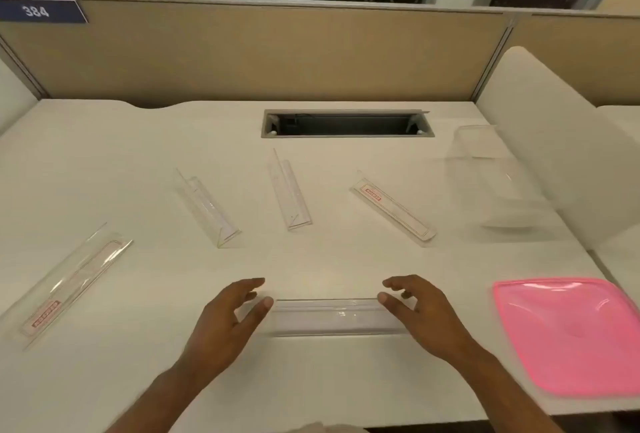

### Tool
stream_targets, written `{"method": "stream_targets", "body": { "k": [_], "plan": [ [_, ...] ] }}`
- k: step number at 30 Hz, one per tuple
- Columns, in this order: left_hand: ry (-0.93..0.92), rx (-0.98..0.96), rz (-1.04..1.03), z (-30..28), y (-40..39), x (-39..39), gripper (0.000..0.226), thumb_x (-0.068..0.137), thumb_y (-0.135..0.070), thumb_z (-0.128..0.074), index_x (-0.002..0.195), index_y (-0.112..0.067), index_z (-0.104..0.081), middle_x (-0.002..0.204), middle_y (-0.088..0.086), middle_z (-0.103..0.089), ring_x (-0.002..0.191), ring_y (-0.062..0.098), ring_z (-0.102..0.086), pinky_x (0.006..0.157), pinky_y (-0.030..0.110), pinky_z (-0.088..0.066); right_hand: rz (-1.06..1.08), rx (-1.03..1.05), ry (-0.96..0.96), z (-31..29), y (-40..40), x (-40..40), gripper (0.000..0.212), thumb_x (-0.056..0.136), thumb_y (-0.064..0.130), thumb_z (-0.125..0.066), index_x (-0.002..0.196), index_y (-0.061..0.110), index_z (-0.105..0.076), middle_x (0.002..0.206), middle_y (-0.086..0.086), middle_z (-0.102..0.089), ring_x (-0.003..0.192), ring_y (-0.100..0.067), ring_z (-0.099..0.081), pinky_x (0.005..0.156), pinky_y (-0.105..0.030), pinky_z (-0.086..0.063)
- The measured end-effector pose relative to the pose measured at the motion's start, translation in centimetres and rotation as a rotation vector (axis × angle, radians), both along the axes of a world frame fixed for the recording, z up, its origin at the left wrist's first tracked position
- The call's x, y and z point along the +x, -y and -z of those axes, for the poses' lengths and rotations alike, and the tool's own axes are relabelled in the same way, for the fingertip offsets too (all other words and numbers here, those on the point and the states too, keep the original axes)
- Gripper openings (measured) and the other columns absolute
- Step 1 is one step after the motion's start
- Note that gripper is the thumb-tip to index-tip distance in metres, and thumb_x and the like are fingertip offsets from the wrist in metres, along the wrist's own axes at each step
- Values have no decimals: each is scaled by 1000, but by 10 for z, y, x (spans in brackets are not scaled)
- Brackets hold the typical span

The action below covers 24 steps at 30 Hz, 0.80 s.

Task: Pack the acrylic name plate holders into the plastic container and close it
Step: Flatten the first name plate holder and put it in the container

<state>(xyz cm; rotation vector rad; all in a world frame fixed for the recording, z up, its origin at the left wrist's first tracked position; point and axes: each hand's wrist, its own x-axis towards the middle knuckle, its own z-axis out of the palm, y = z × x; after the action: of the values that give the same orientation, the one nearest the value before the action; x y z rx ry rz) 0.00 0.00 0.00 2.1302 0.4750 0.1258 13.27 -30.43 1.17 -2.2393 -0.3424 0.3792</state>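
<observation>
Several clear acrylic name plate holders lie on the white desk. The nearest holder (pixel 332 316) lies crosswise right in front of me. My left hand (pixel 225 325) is at its left end, thumb tip touching that end and fingers spread just behind it. My right hand (pixel 422 315) covers its right end, thumb on the top edge and fingers loosely curved behind. Other holders lie at the far left (pixel 69 287), left of middle (pixel 207 211), in the middle (pixel 289 190) and right of middle (pixel 394 209). The clear plastic container (pixel 491 180) stands at the right, with its pink lid (pixel 571 335) nearer to me.
A cable slot (pixel 346 124) is cut into the desk at the back. A beige partition (pixel 242 52) closes off the far side, and a white side panel (pixel 554 142) rises at the right, just behind the container.
</observation>
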Motion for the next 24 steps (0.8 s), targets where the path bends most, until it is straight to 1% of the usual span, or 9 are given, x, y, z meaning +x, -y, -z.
{"method": "stream_targets", "body": {
  "k": [2,3,7,9,11,15,18,22,24],
  "plan": [
    [-12,-11,22,-1,6,2,47,77,-65,-59,117,-42,-61,120,-29,-61,110,-17,-54,72,11,-46,-17,16,-57,-3,2,-3,21,83,44,-70,104,42,-63,105,21,-62,94,0,-57,71,-12,-40],
    [-15,13,35,-3,9,2,46,77,-64,-59,117,-42,-61,120,-30,-60,110,-17,-53,73,11,-46,-37,10,-66,-2,5,-4,21,83,41,-72,103,41,-64,103,20,-63,91,0,-58,70,-11,-40],
    [-18,128,98,-7,23,4,43,82,-55,-64,122,-40,-61,128,-29,-54,115,-9,-52,95,16,-43,-86,-30,-70,-1,10,-9,12,85,25,-73,92,33,-69,94,13,-67,81,-6,-59,68,-10,-43],
    [-34,163,126,-9,28,6,42,84,-50,-68,124,-39,-61,131,-27,-53,119,-5,-51,101,22,-43,-92,-35,-74,-1,11,-8,11,87,18,-70,91,28,-72,91,11,-68,78,-9,-60,69,-11,-44],
    [-32,200,148,-11,33,8,42,84,-49,-69,125,-39,-60,132,-27,-51,121,-3,-49,102,24,-43,-104,-27,-71,-2,11,-8,12,88,15,-69,91,25,-73,89,11,-69,77,-8,-60,70,-13,-46],
    [-18,254,154,-14,43,10,47,82,-47,-72,126,-40,-58,129,-34,-45,120,-8,-44,100,10,-31,-125,31,-23,-3,13,-7,13,88,11,-68,91,22,-75,84,10,-70,82,-2,-62,74,-14,-48],
    [16,326,155,-17,51,11,48,81,-42,-75,126,-35,-61,126,-31,-46,118,-6,-44,102,14,-30,-124,91,4,-7,16,-3,14,87,9,-69,88,22,-75,83,11,-70,83,-3,-64,73,-14,-48],
    [110,453,230,-27,68,19,44,83,-40,-74,125,-31,-64,125,-21,-58,119,1,-51,104,21,-34,-158,161,54,-17,17,5,16,86,7,-69,85,22,-75,81,14,-68,81,-7,-64,71,-11,-45],
    [147,487,253,-35,81,27,39,86,-39,-71,123,-31,-64,120,-19,-62,115,3,-53,102,22,-35,-191,191,79,-24,16,9,20,85,7,-70,83,27,-73,80,13,-67,77,-8,-63,69,-11,-44]
  ]
}}
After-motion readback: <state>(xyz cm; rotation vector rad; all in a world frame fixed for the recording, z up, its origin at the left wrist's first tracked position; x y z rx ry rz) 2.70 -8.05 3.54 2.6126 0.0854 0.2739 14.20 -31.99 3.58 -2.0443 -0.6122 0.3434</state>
